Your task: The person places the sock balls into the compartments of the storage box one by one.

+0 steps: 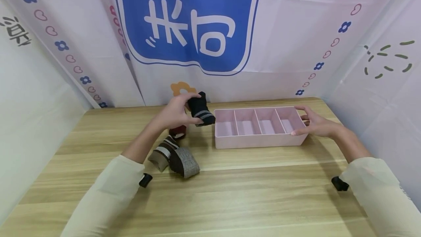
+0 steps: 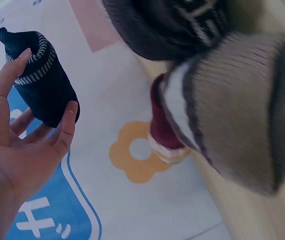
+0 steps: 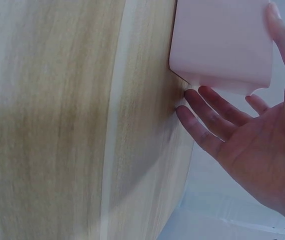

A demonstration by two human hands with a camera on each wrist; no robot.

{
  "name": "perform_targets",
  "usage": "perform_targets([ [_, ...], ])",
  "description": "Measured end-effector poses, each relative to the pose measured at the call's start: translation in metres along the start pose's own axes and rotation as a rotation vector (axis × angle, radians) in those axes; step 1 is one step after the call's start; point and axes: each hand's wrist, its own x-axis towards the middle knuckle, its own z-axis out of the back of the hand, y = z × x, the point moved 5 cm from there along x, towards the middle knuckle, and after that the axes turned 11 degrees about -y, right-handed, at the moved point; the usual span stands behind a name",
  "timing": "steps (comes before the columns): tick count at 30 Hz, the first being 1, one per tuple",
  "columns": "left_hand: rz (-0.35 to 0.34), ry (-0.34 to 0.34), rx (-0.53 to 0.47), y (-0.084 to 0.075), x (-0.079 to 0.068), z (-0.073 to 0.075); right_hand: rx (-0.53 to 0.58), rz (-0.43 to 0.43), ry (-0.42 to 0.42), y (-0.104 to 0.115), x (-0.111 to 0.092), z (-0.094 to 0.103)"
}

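My left hand (image 1: 173, 113) pinches a rolled black sock (image 1: 198, 108) with pale stripes between thumb and fingers, raised over the table just left of the box. In the left wrist view this black sock (image 2: 45, 82) stands out against the backdrop. At the right end of a pink divided box (image 1: 256, 142), my right hand (image 1: 317, 124) grips the corners, thumb at the front and a finger at the back. The right wrist view has the other fingers beneath the end wall (image 3: 220, 45). No sock shows in the box's compartments.
Beside the left forearm lie a dark red sock (image 1: 178, 132), a brown-and-tan striped sock (image 1: 160, 156) and a grey sock with dark brown (image 1: 187, 162). The wooden table (image 1: 230, 196) meets a printed cloth backdrop (image 1: 276, 83) at its far edge.
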Motion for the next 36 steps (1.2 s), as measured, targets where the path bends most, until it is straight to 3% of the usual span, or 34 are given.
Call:
perform_targets([
  [6, -0.048, 0.004, 0.006, -0.013, 0.011, -0.011, -0.006, -0.006, 0.003, 0.000, -0.001, 0.000],
  [13, -0.037, 0.031, -0.002, -0.024, 0.022, -0.025, -0.004, -0.004, -0.001, -0.001, -0.001, -0.001],
  [36, -0.093, 0.102, -0.026, -0.058, 0.054, -0.079, -0.012, 0.000, -0.006, 0.000, 0.000, 0.000],
])
